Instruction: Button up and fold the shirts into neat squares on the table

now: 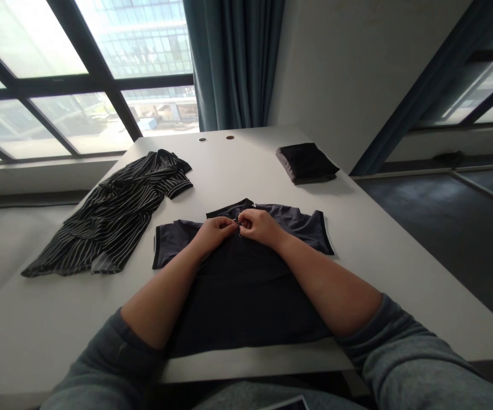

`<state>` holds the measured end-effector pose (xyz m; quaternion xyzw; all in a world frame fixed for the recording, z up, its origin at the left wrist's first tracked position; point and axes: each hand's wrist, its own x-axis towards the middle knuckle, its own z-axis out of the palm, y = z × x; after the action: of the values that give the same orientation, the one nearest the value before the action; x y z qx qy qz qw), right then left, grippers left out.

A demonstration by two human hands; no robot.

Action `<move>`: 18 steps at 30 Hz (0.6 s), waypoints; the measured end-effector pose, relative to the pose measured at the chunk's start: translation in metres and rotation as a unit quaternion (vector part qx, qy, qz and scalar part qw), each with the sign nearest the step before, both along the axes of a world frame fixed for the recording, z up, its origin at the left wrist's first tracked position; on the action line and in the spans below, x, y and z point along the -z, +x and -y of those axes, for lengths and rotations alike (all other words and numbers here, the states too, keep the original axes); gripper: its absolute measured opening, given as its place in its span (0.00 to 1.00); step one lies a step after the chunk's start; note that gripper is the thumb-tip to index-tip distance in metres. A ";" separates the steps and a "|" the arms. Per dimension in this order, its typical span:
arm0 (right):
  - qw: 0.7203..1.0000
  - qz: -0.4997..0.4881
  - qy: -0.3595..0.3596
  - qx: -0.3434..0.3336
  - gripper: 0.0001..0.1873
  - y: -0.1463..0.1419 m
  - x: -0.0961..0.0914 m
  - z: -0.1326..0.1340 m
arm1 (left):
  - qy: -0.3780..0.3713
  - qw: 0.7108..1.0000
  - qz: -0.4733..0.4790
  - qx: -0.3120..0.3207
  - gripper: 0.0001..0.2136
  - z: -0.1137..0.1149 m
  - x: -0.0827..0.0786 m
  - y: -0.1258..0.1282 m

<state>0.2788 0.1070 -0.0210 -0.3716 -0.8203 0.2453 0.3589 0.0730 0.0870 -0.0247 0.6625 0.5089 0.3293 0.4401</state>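
Head view: left hand (pixel 214 234) and right hand (pixel 260 226) meet, fingers (pixel 244 221) pinched on the dark polo shirt (pixel 246 296).

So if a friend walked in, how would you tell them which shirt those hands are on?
Find the white table beside the big window. Nearest the table's front edge lies a plain dark short-sleeved polo shirt, spread flat. Unlike the crumpled striped shirt beside it and the folded black bundle farther away, it has the left hand and right hand together at its collar.
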 end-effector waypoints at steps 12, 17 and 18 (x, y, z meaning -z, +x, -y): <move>0.994 0.079 0.080 -0.013 0.07 -0.001 -0.002 0.000 | -0.072 0.993 0.094 -0.010 0.17 0.002 0.001 0.006; 0.993 0.091 0.071 -0.007 0.07 -0.005 -0.003 0.001 | -0.039 0.998 0.024 -0.042 0.17 0.005 -0.003 0.010; 0.993 0.093 0.070 -0.007 0.07 -0.005 -0.003 0.002 | -0.038 0.998 0.012 -0.049 0.17 0.005 -0.003 0.010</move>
<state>0.2735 0.1053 -0.0176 -0.3608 -0.8681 0.1544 0.3039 0.0832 0.0816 -0.0212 0.6158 0.5475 0.3384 0.4545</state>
